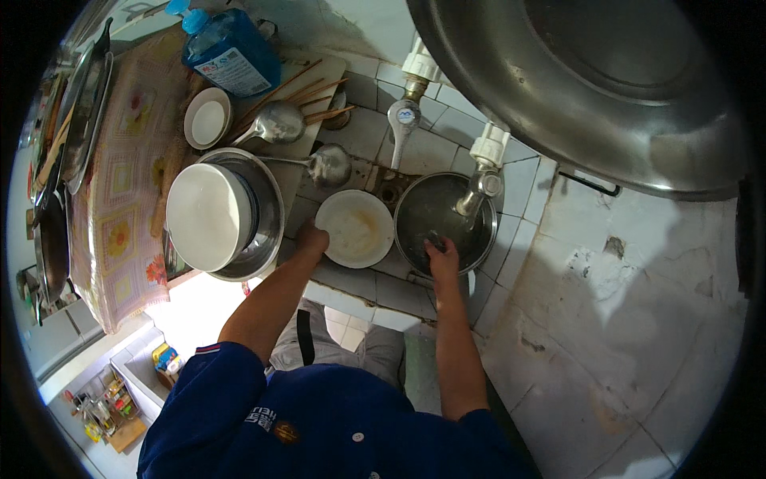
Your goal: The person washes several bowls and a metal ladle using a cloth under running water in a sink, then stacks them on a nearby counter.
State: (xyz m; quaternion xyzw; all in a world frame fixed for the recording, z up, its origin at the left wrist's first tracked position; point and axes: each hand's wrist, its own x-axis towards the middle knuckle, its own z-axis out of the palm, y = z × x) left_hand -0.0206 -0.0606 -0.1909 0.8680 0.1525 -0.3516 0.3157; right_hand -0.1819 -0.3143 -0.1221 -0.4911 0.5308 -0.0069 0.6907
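Observation:
A white plate with a yellowish stain lies in the tiled basin, and my left hand grips its left rim. To its right a round metal pot stands beneath a metal tap. My right hand reaches over the pot's near rim, its fingers at the water inside; whether they hold something small and dark I cannot tell. Left of the plate, a large white bowl sits stacked in a metal basin. Two metal ladles, one above the other, lie behind the plate.
A blue soap pump bottle stands at the back left, beside wooden chopsticks and small white bowls. A second tap hangs behind the plate. A large metal basin looms at upper right. A patterned cloth covers a surface at left.

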